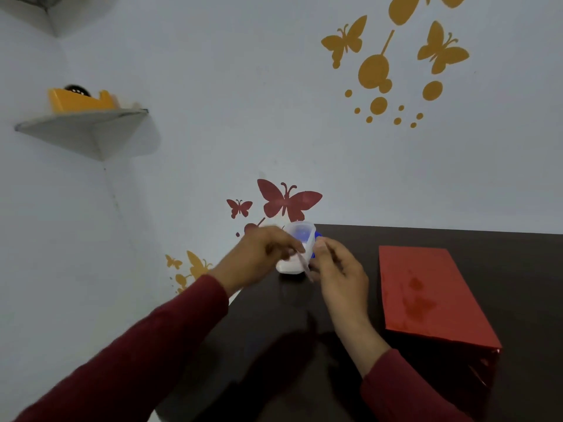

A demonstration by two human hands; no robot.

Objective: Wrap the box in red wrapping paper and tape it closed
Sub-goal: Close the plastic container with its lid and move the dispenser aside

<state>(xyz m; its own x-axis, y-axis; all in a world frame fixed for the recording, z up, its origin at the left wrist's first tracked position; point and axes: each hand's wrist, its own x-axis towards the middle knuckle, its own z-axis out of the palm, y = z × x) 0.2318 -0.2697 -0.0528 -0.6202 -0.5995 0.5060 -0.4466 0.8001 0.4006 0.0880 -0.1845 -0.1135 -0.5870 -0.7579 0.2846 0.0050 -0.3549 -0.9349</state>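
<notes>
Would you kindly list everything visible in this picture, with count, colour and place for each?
Wrapped box: one, red paper, lying on the table's right part, near end not yet closed.
Tape dispenser: one, white and clear with blue inside, at the table's far left corner, between both hands.
Tape strip: one, clear, pulled out from the dispenser.
Table: one, dark brown, lower right.
Corner shelf: one, white, on the wall at upper left.
Yellow object: one, on the shelf; kind unclear.
Butterfly stickers: several, red and yellow, on the wall.
Left hand: one, dark red sleeve, at the dispenser.
Right hand: one, dark red sleeve, pinching the tape strip.
</notes>
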